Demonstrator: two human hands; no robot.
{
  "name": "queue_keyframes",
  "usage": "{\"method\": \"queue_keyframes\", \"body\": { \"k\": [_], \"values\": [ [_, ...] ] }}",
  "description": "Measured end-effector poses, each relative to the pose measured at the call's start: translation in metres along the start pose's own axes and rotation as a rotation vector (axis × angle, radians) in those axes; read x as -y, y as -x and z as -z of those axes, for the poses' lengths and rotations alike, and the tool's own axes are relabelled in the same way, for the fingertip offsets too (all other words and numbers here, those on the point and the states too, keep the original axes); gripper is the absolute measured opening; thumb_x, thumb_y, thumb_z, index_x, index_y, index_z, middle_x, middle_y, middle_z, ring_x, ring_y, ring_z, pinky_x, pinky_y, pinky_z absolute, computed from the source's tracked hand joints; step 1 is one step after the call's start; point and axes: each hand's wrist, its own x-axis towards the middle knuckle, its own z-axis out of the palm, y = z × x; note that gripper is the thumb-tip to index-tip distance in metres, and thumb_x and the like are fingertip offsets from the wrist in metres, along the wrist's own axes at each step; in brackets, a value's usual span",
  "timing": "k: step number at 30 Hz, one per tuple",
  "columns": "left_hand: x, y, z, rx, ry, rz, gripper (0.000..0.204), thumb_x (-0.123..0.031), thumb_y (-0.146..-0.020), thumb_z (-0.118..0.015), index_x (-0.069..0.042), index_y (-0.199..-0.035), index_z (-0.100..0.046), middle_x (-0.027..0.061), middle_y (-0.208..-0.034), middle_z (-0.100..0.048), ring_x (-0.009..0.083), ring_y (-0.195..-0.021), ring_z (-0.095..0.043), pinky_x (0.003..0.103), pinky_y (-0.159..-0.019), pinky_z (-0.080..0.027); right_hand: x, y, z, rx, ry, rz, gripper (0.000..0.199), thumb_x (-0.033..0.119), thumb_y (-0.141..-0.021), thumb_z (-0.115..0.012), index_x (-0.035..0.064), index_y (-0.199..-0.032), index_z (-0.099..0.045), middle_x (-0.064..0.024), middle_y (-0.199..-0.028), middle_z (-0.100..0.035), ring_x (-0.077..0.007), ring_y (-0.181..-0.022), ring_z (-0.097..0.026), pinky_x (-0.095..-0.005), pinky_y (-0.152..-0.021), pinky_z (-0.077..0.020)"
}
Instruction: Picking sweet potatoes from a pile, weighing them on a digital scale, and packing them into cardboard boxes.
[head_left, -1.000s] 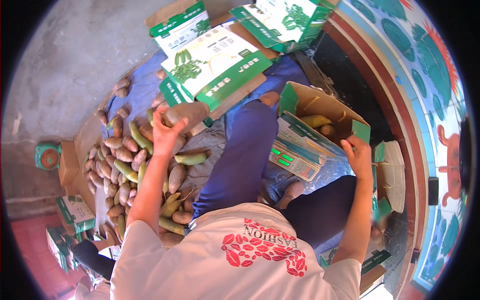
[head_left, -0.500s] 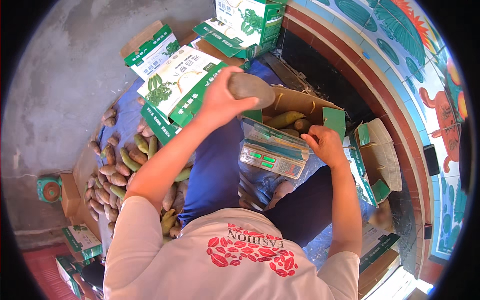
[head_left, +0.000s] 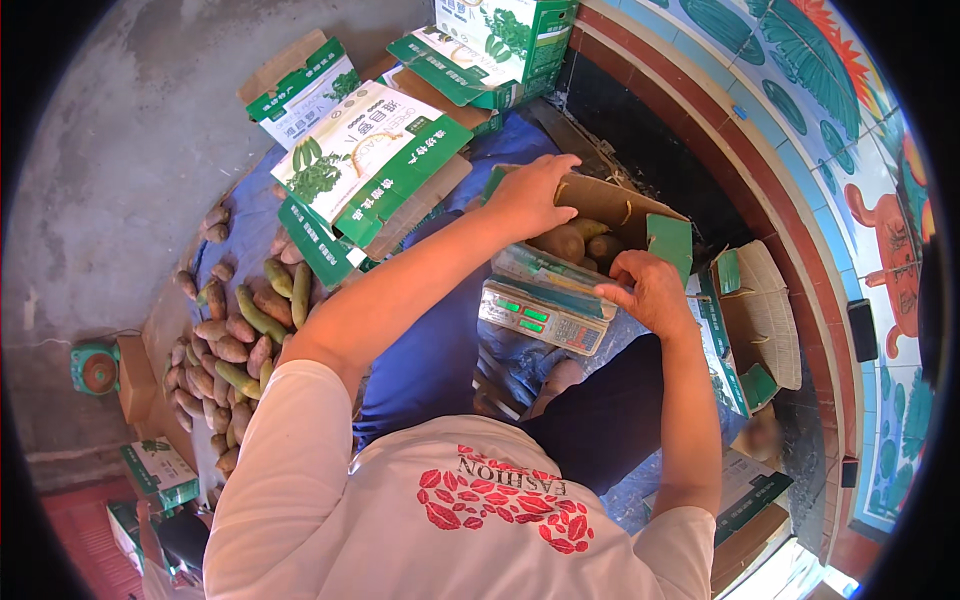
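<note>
heap of brown and green oblong fruits [head_left: 232, 345] on floor, far left | left hand [head_left: 533, 195] flat, fingers spread on rim of open brown cardboard box [head_left: 610, 205] holding several fruits, atop green-display scale [head_left: 545, 312] | right hand [head_left: 652, 293] curled over box's near edge

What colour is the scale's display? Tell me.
Green lit panels on the grey scale, under the box the right hand steadies; head view.

Left hand [head_left: 535, 195] inside open box [head_left: 610, 205] over fruit [head_left: 563, 243]; right hand [head_left: 650, 292] grips box's near edge, scale [head_left: 540, 315] below.
</note>
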Motion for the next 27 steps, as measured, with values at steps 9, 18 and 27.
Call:
{"method": "queue_keyframes", "body": {
  "k": [9,18,27],
  "values": [
    [0.043,0.104,0.087,-0.477,-0.086,0.023,0.038,-0.011,-0.078,-0.067,-0.005,-0.113,-0.058,0.0184,-0.117,-0.058,0.0353,-0.108,-0.056,0.040,-0.093,-0.045,-0.008,0.000,-0.008,0.027,0.137,0.044,0.024,0.021,-0.071,-0.075,0.0029,-0.074,-0.059,-0.0106,-0.073,-0.061,-0.0302,-0.072,-0.060,-0.0397,-0.065,-0.0468],
    [0.225,0.371,0.048,-0.108,-0.460,0.753,0.031,-0.022,-0.075,-0.068,-0.008,-0.103,-0.062,0.0185,-0.104,-0.063,0.0356,-0.098,-0.060,0.043,-0.089,-0.047,0.001,-0.005,-0.007,0.000,0.137,-0.002,0.026,0.023,-0.072,-0.076,0.0030,-0.073,-0.059,-0.0102,-0.068,-0.059,-0.0259,-0.063,-0.058,-0.0355,-0.058,-0.0453],
    [0.247,0.513,-0.013,0.500,-0.317,1.345,0.045,-0.027,-0.077,-0.062,-0.012,-0.119,-0.060,0.0160,-0.120,-0.060,0.0312,-0.113,-0.057,0.039,-0.096,-0.046,0.001,0.001,-0.007,0.008,0.177,-0.124,0.029,0.027,-0.073,-0.075,0.0021,-0.077,-0.061,-0.0109,-0.068,-0.059,-0.0250,-0.062,-0.058,-0.0349,-0.059,-0.0456]
  ]
}}
